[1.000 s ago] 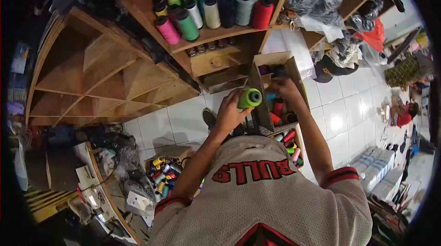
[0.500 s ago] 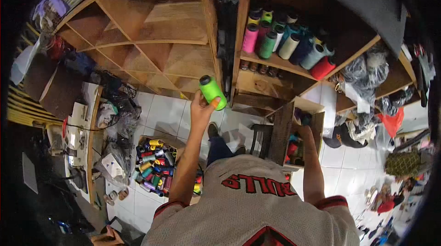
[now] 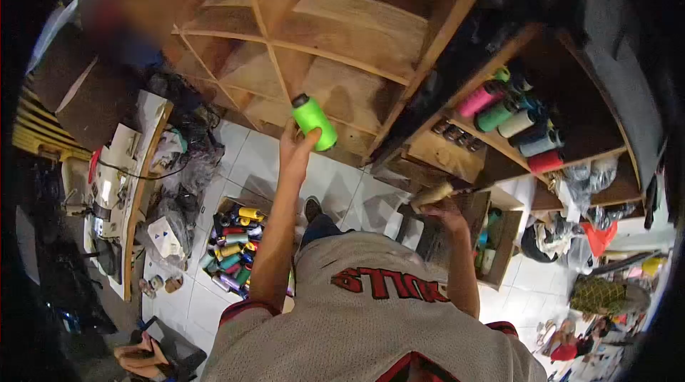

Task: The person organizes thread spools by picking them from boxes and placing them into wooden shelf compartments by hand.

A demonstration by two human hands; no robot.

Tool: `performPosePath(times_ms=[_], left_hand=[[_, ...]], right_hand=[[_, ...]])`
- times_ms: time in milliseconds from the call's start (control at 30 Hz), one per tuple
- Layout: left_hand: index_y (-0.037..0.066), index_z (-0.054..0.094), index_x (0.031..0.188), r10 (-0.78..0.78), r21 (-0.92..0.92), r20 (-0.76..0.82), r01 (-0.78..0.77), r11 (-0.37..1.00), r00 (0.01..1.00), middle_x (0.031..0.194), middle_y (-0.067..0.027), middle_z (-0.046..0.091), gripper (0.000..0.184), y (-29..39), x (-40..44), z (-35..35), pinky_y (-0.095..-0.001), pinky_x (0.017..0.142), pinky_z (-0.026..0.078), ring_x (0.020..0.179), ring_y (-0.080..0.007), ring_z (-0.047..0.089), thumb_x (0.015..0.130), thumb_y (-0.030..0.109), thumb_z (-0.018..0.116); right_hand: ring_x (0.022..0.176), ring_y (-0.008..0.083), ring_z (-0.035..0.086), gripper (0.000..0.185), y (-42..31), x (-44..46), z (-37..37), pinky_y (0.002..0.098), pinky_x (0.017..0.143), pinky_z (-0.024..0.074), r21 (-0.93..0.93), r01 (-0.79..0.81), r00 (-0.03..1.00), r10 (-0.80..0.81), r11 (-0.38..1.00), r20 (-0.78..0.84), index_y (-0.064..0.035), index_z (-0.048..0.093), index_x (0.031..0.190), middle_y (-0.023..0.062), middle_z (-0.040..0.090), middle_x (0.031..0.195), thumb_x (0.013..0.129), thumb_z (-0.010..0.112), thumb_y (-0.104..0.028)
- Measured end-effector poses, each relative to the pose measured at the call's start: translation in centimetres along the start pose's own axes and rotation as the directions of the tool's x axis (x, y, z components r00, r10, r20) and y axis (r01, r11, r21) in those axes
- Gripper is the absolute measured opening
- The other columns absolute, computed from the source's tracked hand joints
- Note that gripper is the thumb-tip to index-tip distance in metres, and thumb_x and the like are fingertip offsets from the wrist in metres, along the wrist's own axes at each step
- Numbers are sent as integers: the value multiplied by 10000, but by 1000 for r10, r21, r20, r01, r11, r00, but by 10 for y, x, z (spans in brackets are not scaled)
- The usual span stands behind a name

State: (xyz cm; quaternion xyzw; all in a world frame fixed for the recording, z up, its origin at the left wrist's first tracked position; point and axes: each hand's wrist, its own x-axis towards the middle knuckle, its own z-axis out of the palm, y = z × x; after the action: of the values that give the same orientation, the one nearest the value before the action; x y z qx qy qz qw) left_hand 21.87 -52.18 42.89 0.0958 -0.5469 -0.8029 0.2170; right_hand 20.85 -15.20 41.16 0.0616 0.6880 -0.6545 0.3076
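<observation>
My left hand (image 3: 298,148) is wrapped round the lower part of a bright green thread spool (image 3: 314,123), raised in front of a wooden cubbyhole shelf (image 3: 342,57). On the right, my right hand (image 3: 448,215) grips a cream thread spool (image 3: 432,196), which lies tilted in the fingers and is slightly blurred. Beside that hand stands an open box (image 3: 508,239) with some spools inside. Further up, a second shelf (image 3: 581,157) holds upright spools in pink, green, cream, grey-blue and red.
A carton of mixed spools (image 3: 221,212) sits on the tiled floor at my left. A sewing machine (image 3: 107,193) on a table and plastic bags (image 3: 189,203) are further left. A dark stool (image 3: 421,235) is near my right arm. People sit at the far right.
The view has swung left towards the cubbyhole shelf. My right hand has come out of the box with the cream spool, while my left hand has kept the green spool and moved it leftward.
</observation>
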Motion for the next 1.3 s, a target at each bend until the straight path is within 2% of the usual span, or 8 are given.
performPosePath(times_ms=[100,267,400,567,633,767,833,1300], left_hand=[[-21,487,1215,-160,154,-63,168,974,985,1093,-97,584,514,0,-5,-46,-308,865,449,981,-177,567,758,92,695],[-16,519,1200,-181,293,-84,198,936,980,1068,-121,616,503,-62,-5,-100,-311,816,494,985,-192,582,734,48,698],[-2,546,1176,-214,102,-234,243,965,949,1056,-93,626,468,-137,-4,-113,-314,796,515,971,-193,588,732,30,691],[11,550,1183,-312,-68,-358,308,949,880,1057,-86,626,453,-264,-18,-130,-318,796,512,968,-177,588,752,32,688],[9,548,1189,-386,-195,-354,336,921,852,1051,-84,627,448,-301,-30,-133,-325,810,505,966,-169,588,763,32,684],[3,534,1214,-544,-642,-172,326,694,821,1039,-76,627,473,-380,-56,-143,-318,865,467,971,-159,583,765,50,676],[4,542,1210,-661,-726,-78,412,551,746,1027,-76,621,500,-412,-72,-146,-299,871,443,953,-154,581,754,148,686],[16,586,1145,-756,-486,-25,653,581,655,1043,-96,626,409,-475,-70,-130,-313,891,428,982,-181,566,765,115,702]], right_hand=[[1009,247,587,568,33,69,39,338,858,492,3,8,996,-9,1000,86,21,521,1178,115,603,1092,702,783,-146],[965,208,585,558,79,159,81,333,797,500,-592,310,950,-261,744,170,-6,503,1206,102,592,1105,736,760,-165],[843,166,583,407,96,224,139,298,720,495,-300,78,996,-61,951,68,-13,571,1064,76,617,949,741,756,-176],[786,155,577,315,154,333,165,293,697,483,-517,37,999,-33,855,18,-3,600,979,56,623,877,767,740,-189],[776,168,572,326,190,391,161,298,700,475,-733,257,914,-406,630,-28,0,602,1006,71,627,898,776,742,-184],[919,189,570,479,201,486,150,323,779,476,-465,108,924,-261,879,-279,-6,517,1144,92,569,1064,793,733,-249],[899,193,565,481,216,537,124,328,768,477,-530,442,785,-598,723,-162,2,507,1154,96,564,1052,795,730,-227],[870,191,579,423,172,662,80,322,751,483,-695,201,900,-410,691,-147,5,548,1111,106,592,1000,823,679,-276]])
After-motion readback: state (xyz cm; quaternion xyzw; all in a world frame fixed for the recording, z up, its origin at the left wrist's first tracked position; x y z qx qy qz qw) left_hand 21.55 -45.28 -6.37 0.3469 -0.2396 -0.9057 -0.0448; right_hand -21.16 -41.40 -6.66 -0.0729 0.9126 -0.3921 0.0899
